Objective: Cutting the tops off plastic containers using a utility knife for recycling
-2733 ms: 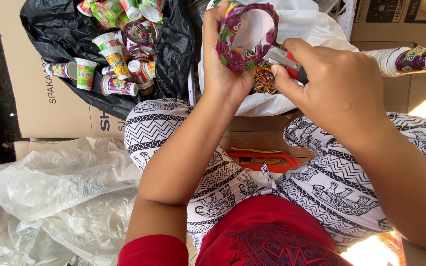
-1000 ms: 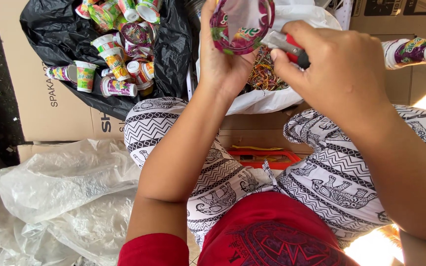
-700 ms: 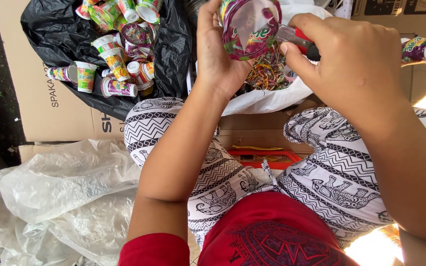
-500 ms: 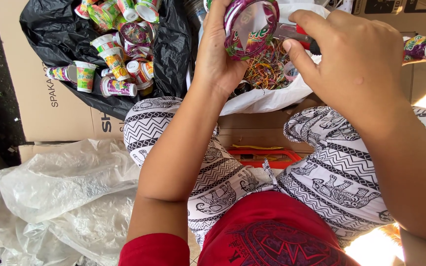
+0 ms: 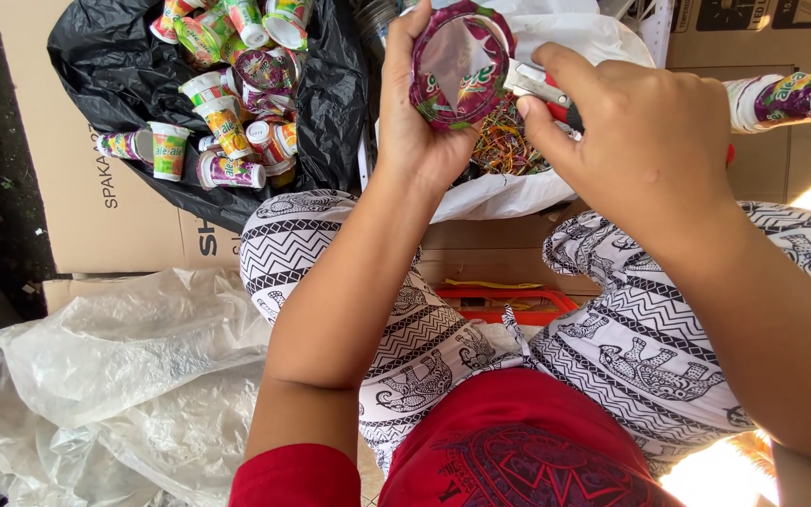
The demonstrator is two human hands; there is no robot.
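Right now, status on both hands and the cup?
Left hand holds purple cup, mouth toward camera. Right hand holds cutter at its rim. Scrap bag below, nothing blocking.

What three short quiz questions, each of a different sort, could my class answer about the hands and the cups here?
1. True or false: the left hand holds a purple plastic cup with its open mouth facing the camera.
2. Multiple choice: the heap of cups lies on a) a red tray, b) a black plastic bag, c) a bare floor.
3. Fill in: the right hand holds a blade with a red handle against the cup's ____.

Key: 1 true; 2 b; 3 rim.
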